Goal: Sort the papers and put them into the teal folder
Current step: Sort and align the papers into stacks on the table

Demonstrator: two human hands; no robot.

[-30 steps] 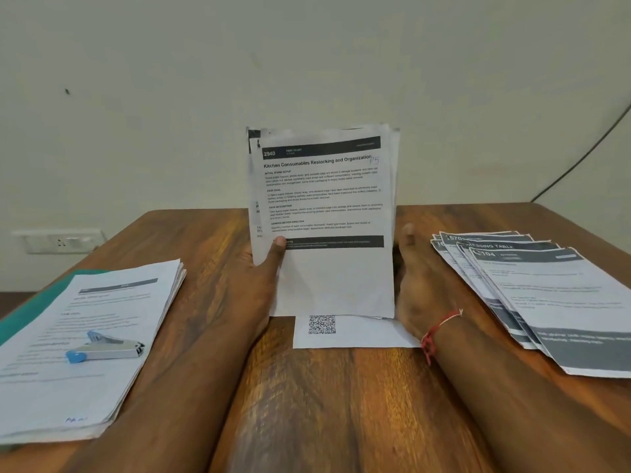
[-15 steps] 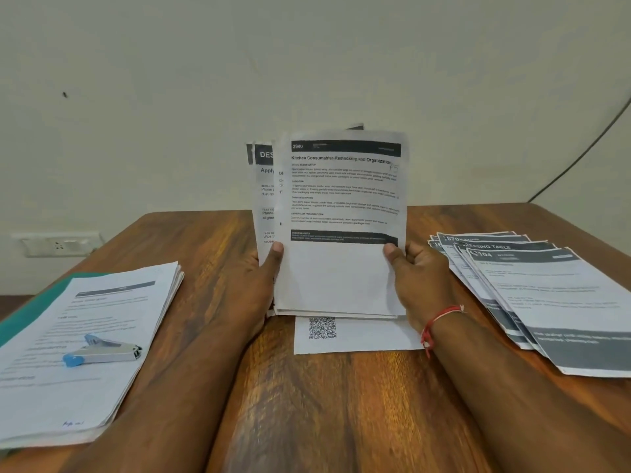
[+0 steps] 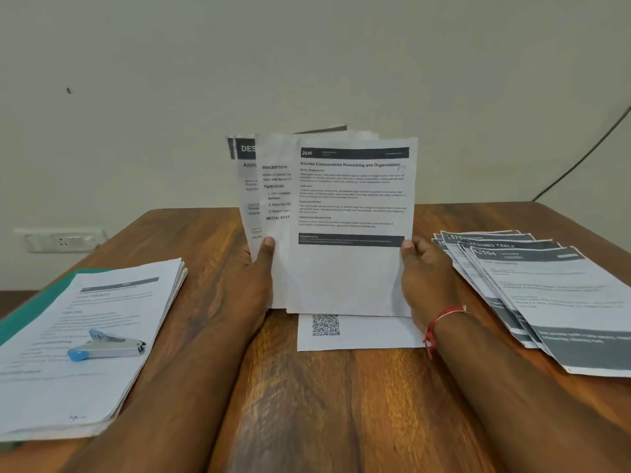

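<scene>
**Grip.** Left hand point(image 3: 252, 281): thumb pressed flat on the face of the sheaf of papers point(image 3: 276, 233), fingers hidden behind, pinching its lower left part. Right hand point(image 3: 423, 278): thumb tip on the right edge of the front sheet point(image 3: 351, 278), fingers out of sight behind it, pinching that edge. A red thread point(image 3: 442, 320) circles the right wrist.

**Held item.** The sheaf stands upright between the two hands, near the middle of the wooden table point(image 3: 324, 404). Its sheets are fanned leftward. The front sheet is headed "2940" and "Kitchen Consumables Restocking and Organization"; strips of the sheets behind show at its left.

**Beneath.** One sheet with a QR code point(image 3: 358, 332) lies flat on the table, partly covered by the sheaf's lower edge.

**Left side.** A squared stack of papers point(image 3: 85, 302) lies flat. On it rests a small metal tool with a blue end point(image 3: 106, 346). The teal folder point(image 3: 20, 319) lies under this stack, showing only along its far left edge.

**Right side.** A fanned pile of printed sheets point(image 3: 546, 295) with dark header bands lies flat, just beside the right hand.

**Background.** Pale wall, a white socket plate point(image 3: 61, 238) at the left and a dark cable point(image 3: 580, 158) at the right.
</scene>
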